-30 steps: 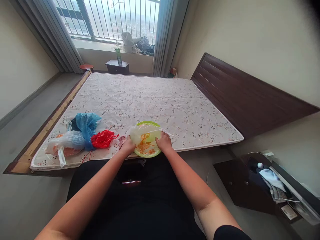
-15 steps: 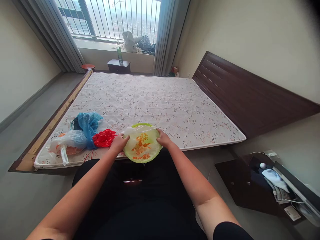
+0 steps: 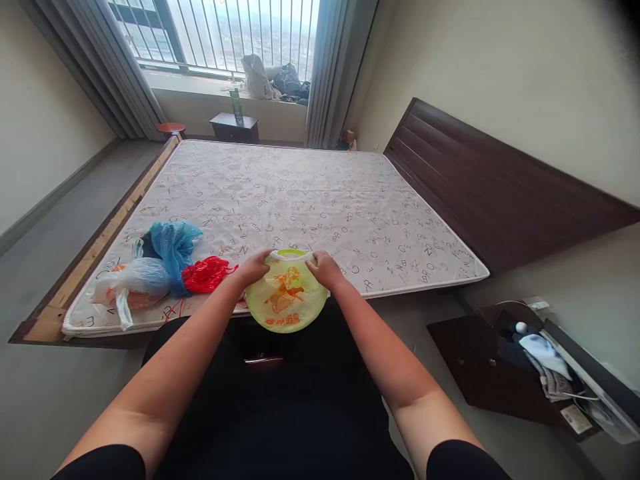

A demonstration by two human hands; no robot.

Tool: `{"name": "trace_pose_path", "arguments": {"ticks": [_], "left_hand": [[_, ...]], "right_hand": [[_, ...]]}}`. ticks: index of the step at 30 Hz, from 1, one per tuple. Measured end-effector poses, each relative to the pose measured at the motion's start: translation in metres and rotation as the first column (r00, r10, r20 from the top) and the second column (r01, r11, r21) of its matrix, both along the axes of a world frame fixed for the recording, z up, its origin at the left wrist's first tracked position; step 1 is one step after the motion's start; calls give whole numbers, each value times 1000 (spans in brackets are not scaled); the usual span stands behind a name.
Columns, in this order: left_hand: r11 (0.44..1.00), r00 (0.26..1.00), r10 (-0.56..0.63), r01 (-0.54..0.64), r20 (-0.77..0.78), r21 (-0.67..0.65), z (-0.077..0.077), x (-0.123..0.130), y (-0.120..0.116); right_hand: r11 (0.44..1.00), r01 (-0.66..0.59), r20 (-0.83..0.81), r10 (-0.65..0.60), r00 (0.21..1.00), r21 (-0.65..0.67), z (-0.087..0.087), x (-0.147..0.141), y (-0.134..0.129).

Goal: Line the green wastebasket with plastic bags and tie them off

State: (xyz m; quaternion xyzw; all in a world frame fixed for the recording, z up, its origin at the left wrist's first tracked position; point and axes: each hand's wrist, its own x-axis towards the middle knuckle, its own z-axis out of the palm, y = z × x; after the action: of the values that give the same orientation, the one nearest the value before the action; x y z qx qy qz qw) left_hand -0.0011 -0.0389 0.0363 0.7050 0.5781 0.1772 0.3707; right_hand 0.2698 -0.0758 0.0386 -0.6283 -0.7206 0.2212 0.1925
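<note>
A plastic bag [image 3: 284, 293] with an orange print hangs between my hands, with a round yellow-green item at it, its rim showing at the top and through the film. My left hand [image 3: 255, 267] is closed on the bag's upper left edge. On the upper right edge, my right hand [image 3: 324, 268] pinches the bag. To the left on the mattress [image 3: 300, 193] lie a crumpled red bag [image 3: 206, 274], a blue bag [image 3: 175, 250] and a tied clear bag [image 3: 137, 281] with something orange inside.
A wooden bed frame edge [image 3: 95, 250] runs along the left, and a dark headboard [image 3: 490, 167] stands at the right. A dark cabinet [image 3: 465, 363] with cloths is at lower right. Beyond the mattress stand a nightstand [image 3: 234, 129] and a red stool [image 3: 171, 128].
Both hands have moved slightly up, and my left hand has shifted right, closer to my right hand. The bag's top edge is now drawn up around the round item, covering more of it.
</note>
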Motion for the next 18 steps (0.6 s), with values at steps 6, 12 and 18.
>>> {"name": "trace_pose_path", "arguments": {"ticks": [6,12,18], "left_hand": [[996,995,-82,84,52,-33,-8,0,-4],[997,998,-26,30,57,-65,-11,-5,-6],[996,996,44,-38,79,-79,-23,-16,0]], "right_hand": [[982,2,-27,3,1000,186,-14,-18,11],[978,208,-231,-203,951,-2,-14,-15,40],[897,269,-234,-362,902,-352,-22,7,51]]}}
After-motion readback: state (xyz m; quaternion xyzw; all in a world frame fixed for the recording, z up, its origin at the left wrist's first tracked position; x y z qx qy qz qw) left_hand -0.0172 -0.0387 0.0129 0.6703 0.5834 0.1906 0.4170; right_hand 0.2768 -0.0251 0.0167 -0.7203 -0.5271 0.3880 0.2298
